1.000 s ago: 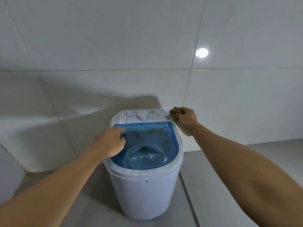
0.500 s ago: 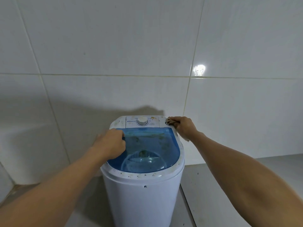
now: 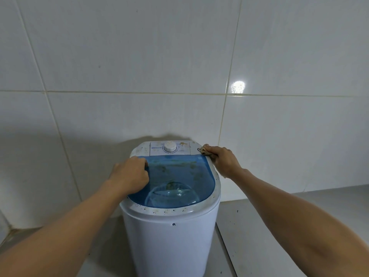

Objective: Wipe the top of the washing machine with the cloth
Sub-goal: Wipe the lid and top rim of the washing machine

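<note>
A small white washing machine (image 3: 169, 236) stands against the tiled wall, with a see-through blue lid (image 3: 179, 176) and a white dial (image 3: 170, 146) on its back panel. Dark specks dot its white rim. My left hand (image 3: 129, 174) grips the lid's left edge, fingers curled over it. At the back right corner of the top, my right hand (image 3: 223, 160) is closed on a small beige cloth (image 3: 204, 150) and presses it against the rim. Most of the cloth is hidden under my fingers.
A white tiled wall (image 3: 179, 76) rises directly behind the machine. Grey floor tiles (image 3: 259, 226) with a few dark specks spread to the right, and a wall corner (image 3: 8, 232) closes the far left.
The view has come closer and lower, so the machine looks larger. My right hand with the cloth has stayed at the back right corner. My left hand keeps its grip on the lid edge.
</note>
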